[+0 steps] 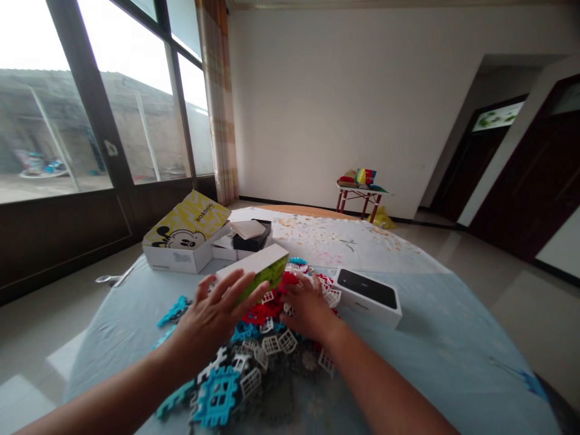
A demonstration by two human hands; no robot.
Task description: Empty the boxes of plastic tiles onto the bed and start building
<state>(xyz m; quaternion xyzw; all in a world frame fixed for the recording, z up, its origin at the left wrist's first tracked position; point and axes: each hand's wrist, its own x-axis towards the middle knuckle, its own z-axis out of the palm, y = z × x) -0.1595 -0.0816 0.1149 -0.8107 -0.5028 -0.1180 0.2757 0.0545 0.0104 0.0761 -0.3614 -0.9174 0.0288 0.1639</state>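
Currently, my left hand (224,297): open, fingers spread before a white-and-green rectangular box (259,258)
My right hand (308,304): at red plastic pieces (259,315); grip, I can't tell

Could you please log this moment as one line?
left hand: at tilted box, hold unclear | right hand: at red pieces | phone box: right of pile

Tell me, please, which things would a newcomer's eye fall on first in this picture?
Most likely the heap of plastic pieces in blue, red, white and grey, spread over the near middle of the table. Then comes the yellow-patterned box lid at the table's left side, with its cartoon face and the word BOBDOG. To the right of the heap, the white box with a dark phone picture also stands out.
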